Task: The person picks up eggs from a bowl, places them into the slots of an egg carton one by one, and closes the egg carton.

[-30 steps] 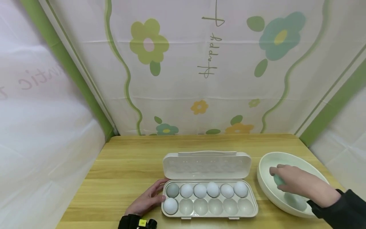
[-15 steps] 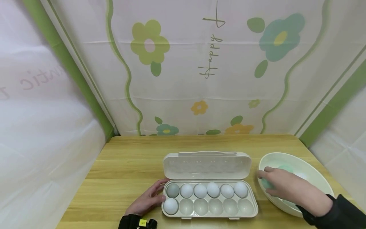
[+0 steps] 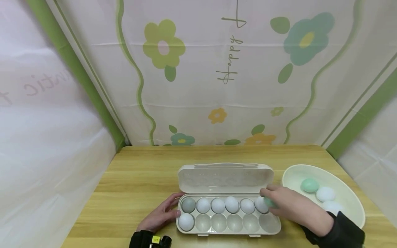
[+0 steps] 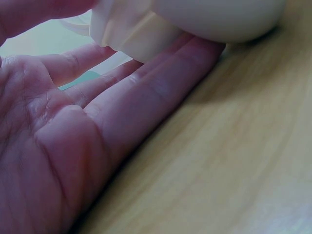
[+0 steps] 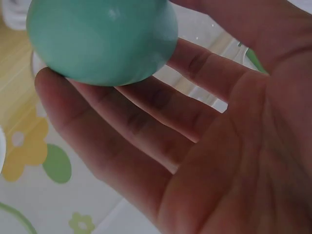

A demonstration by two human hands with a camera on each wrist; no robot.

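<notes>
In the head view my right hand (image 3: 294, 205) holds a green egg (image 3: 269, 202) over the right end of an open egg carton (image 3: 228, 230). The right wrist view shows that green egg (image 5: 102, 39) between thumb and fingertips. Eggs fill the carton's back row: a grey-green egg (image 3: 188, 205) at the left, then several white ones. A white egg (image 3: 186, 221) sits at the left of the front row; the other front cups hold nothing. My left hand (image 3: 159, 215) touches the carton's left end, its fingers extended along the carton's underside (image 4: 146, 34) in the left wrist view.
At the right stands a pale bowl (image 3: 353, 196) with a green egg (image 3: 310, 185) and white eggs (image 3: 325, 194) in it, partly hidden by my right arm. The carton's lid (image 3: 225, 179) is raised behind the cups. A flowered cloth (image 3: 198, 75) hangs beyond the wooden table (image 3: 139, 179).
My right hand has come out of the bowl with the green egg and moved left to the carton's right end. The left hand has stayed at the carton.
</notes>
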